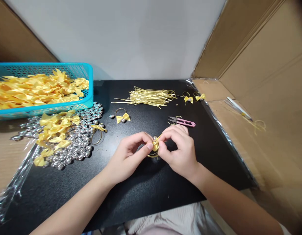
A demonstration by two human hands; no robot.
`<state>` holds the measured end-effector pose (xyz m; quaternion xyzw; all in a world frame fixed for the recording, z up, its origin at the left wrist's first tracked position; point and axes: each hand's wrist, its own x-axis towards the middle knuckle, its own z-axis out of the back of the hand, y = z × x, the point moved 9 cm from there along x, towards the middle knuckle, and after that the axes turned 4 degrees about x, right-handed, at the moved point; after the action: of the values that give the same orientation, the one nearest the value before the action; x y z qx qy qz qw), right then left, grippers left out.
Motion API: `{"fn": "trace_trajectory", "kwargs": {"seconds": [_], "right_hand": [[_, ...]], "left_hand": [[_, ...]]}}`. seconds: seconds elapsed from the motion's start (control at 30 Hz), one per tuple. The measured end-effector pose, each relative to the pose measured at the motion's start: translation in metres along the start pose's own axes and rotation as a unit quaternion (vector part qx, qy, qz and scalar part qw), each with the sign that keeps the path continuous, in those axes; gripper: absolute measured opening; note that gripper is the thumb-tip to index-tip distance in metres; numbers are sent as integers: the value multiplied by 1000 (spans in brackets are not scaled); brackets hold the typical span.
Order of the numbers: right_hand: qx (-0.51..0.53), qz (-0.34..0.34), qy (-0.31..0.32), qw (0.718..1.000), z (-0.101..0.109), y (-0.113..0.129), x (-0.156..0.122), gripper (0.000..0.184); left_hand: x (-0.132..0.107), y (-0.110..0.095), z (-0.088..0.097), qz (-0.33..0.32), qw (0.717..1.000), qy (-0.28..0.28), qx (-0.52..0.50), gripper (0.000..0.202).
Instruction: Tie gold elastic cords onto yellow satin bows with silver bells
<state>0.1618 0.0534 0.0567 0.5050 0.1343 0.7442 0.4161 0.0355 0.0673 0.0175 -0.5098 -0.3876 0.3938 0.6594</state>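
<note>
Both my hands meet over the middle of the black mat [141, 189]. My left hand [127, 156] and my right hand [179, 148] pinch the same small yellow bow with a silver bead and gold cord [155, 143] between thumbs and fingertips. The cord loops down under my fingers. A pink thread snip [184, 122] lies just beyond my right hand. A bundle of gold cords [149, 96] lies farther back.
A teal basket [88, 85] full of yellow bows stands at the back left. Loose yellow bows [55, 129] and silver beads [79, 147] are heaped on clear plastic at left. Finished bows [123, 118] [188, 99] [200, 96] lie on the mat. Cardboard walls [263, 98] rise at right.
</note>
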Motion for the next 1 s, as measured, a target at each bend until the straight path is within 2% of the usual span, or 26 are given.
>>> {"fn": "trace_trajectory", "kwargs": {"seconds": [0.1,0.2,0.3,0.47,0.57,0.63,0.73,0.8,0.9,1.0], "right_hand": [[51,-32,9,998,-1,-5,1,15],[59,-30,27,997,0,-3,3,12],[24,11,35,999,3,4,4,5],[-55,88,16,994,5,12,3,7],[-88,128,11,988,4,17,2,10],[-95,129,17,987,4,18,1,11],[-35,52,32,998,3,8,4,12],[67,-31,46,996,-1,-5,4,12],[233,-125,78,961,-14,-20,-2,12],[322,-179,73,927,-20,-32,-8,11]], "left_hand": [[0,1,0,6,1000,-4,-15,21],[0,0,2,-3,1000,-12,19,22],[0,-3,3,-25,997,-12,73,23],[-1,-8,3,-60,989,-6,138,20],[-1,-6,4,-54,987,-11,152,18],[-1,-2,6,-37,990,-18,135,18],[0,2,8,-9,996,-32,77,20],[0,3,9,4,999,-40,32,20],[0,6,9,20,999,-43,-22,23],[-1,12,10,43,996,-51,-57,25]]}}
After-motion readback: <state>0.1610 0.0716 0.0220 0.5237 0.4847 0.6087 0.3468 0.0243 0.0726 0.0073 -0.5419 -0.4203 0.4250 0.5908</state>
